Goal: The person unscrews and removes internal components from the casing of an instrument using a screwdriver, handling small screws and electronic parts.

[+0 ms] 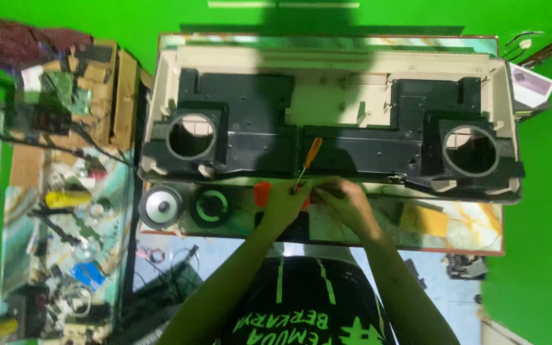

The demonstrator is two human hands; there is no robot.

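Observation:
A long beige and black appliance housing (327, 121) with two round speaker openings lies open on the table. My left hand (283, 203) and my right hand (346, 199) meet at its near edge, fingers close together. An orange-handled screwdriver (308, 161) stands tilted with its tip at my fingers; my left hand appears to hold it near the tip. A small red object (262, 193) sits just left of my left hand. What my right hand pinches is hidden.
Two round speakers lie at the near left: a grey one (160, 206) and a black one with a green ring (211, 206). A cluttered side table (59, 191) with tools and wires stands to the left. A yellow piece (424, 220) rests at the right.

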